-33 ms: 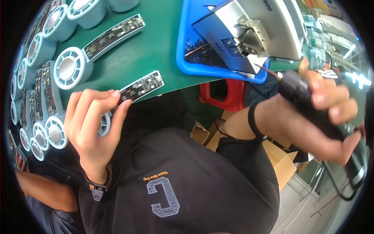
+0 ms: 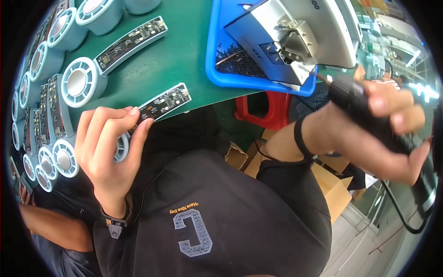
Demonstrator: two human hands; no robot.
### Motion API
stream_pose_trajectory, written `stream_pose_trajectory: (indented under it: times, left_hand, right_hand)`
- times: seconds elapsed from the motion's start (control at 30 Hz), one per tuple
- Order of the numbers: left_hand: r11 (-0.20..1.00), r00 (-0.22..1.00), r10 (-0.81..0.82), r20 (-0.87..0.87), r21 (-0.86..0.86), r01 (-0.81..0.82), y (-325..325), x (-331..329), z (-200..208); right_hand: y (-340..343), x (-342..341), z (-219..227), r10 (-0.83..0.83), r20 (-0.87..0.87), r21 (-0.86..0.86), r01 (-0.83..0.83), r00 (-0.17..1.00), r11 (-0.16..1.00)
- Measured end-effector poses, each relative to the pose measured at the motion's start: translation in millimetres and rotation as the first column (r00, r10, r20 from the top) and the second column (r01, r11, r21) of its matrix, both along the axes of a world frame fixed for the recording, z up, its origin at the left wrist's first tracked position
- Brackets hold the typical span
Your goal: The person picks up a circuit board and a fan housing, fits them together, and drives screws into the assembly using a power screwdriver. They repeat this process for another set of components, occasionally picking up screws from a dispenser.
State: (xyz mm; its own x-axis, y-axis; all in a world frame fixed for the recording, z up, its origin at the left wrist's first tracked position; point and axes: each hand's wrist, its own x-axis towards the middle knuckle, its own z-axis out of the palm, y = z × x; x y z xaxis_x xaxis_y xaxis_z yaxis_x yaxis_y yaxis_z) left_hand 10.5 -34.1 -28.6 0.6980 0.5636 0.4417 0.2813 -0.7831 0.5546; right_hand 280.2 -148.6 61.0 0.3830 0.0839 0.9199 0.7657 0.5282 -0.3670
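My left hand [image 2: 110,143] pinches a pale blue housing [image 2: 122,148] between thumb and fingers. It has a round ribbed end, partly behind the hand, and a curved arm carrying a black circuit board [image 2: 167,102]. My right hand [image 2: 374,129], blurred, is wrapped round a black electric screwdriver [image 2: 353,99] with a cord. Its thin bit points toward the metal outlet of a silver screw feeder [image 2: 295,44]; whether bit and outlet touch is hard to make out. Under the feeder is a blue tray [image 2: 258,84] holding many small dark screws.
Similar pale blue housings with boards [image 2: 84,82] stand in rows on the green table [image 2: 184,51] at left. One housing arm with a board [image 2: 131,42] lies behind my left hand. A red stool [image 2: 263,113] and cardboard boxes [image 2: 330,187] are below. Another person's arm [image 2: 57,226] shows at lower left.
The screwdriver bit has shifted slightly right and up relative to the feeder outlet. The whole scene has slid a little left in view. My left hand keeps its hold on the housing.
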Motion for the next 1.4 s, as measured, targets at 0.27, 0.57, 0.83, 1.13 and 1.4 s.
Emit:
stream_pose_trajectory:
  times: [0.27, 0.57, 0.83, 1.13, 1.4]
  left_hand:
    - [1.0, 1.0, -0.002, -0.021, -0.002, 0.002, 0, 0, 3]
    - [1.0, 1.0, -0.01, -0.018, -0.017, 0.01, 3, -1, 3]
    - [1.0, 1.0, 0.0, 0.007, -0.029, 0.0, 7, -6, 1]
    - [0.997, 0.999, -0.039, 0.011, -0.067, 0.04, 14, -15, -9]
    - [0.997, 0.998, -0.043, 0.039, -0.059, 0.045, 15, -20, -15]
  right_hand:
    - [15, 32, -4, -0.03, -0.024, -0.133, 0.027, 0.999, 0.991]
    - [26, 29, -3, -0.012, -0.187, -0.282, -0.042, 0.982, 0.959]
    - [23, 12, 0, 0.15, -0.442, -0.347, -0.322, 0.884, 0.881]
    - [31, -97, -34, 0.191, -0.261, -0.198, -0.247, 0.946, 0.949]
    - [29, -81, -41, 0.32, -0.244, -0.287, -0.383, 0.916, 0.878]
